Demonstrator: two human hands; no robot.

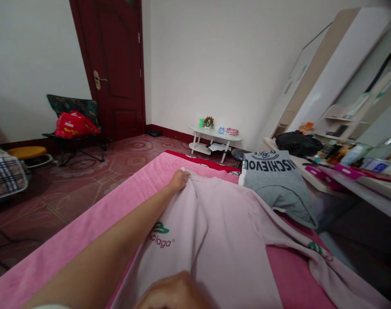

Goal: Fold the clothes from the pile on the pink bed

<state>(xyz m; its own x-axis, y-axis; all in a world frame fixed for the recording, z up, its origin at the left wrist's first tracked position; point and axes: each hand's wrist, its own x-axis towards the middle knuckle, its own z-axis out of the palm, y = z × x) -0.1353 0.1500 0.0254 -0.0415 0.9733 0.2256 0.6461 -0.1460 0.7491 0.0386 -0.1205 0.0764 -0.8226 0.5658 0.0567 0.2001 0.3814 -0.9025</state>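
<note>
A pale pink long-sleeved sweatshirt [227,223] is spread on the pink bed cover [131,189], with its left part lifted into a fold. A green logo with dark lettering shows on the raised cloth, and one sleeve stretches out to the right. My left hand [180,180], arm extended, pinches the sweatshirt near its far edge, by the shoulder or collar. Low in the picture, my right hand [176,294] is closed over the near part of the same sweatshirt; its fingertips are hidden and slightly blurred.
A grey garment [272,180] with black lettering lies at the bed's far right corner. Beside it stands a cluttered dressing table [320,182] with a black bag [298,143]. A small white table [215,134] is by the wall. Left is a folding chair [76,137] holding a red bag [75,124].
</note>
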